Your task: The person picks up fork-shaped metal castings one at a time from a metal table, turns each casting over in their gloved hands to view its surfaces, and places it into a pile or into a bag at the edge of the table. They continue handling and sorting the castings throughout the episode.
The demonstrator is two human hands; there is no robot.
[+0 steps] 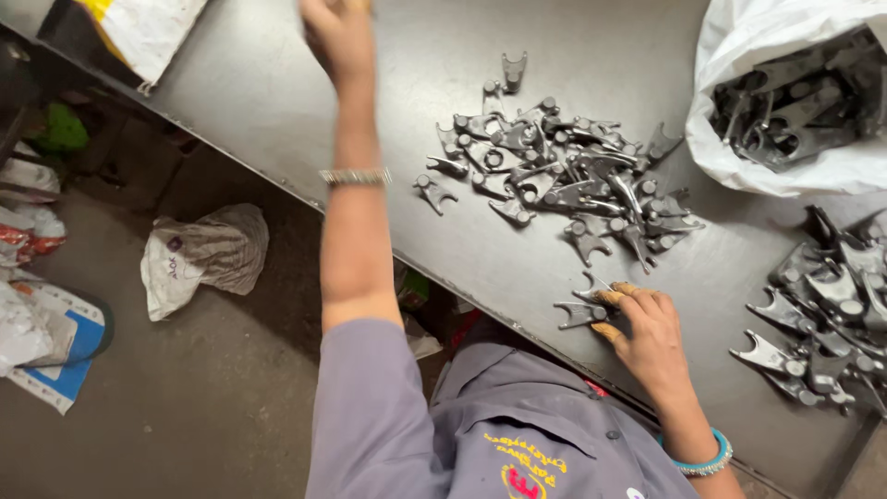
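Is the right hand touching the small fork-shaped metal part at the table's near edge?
Touching. The head view shows the right hand with its fingertips resting on the fork-shaped part.

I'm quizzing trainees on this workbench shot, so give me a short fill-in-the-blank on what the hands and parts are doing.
1. The right hand touches a small metal fork part near the table's ____ edge.
2. The left hand is stretched out, with a ____ band on its wrist.
3. The open sack holding more parts is ____ in colour.

Missing words: near; metal; white
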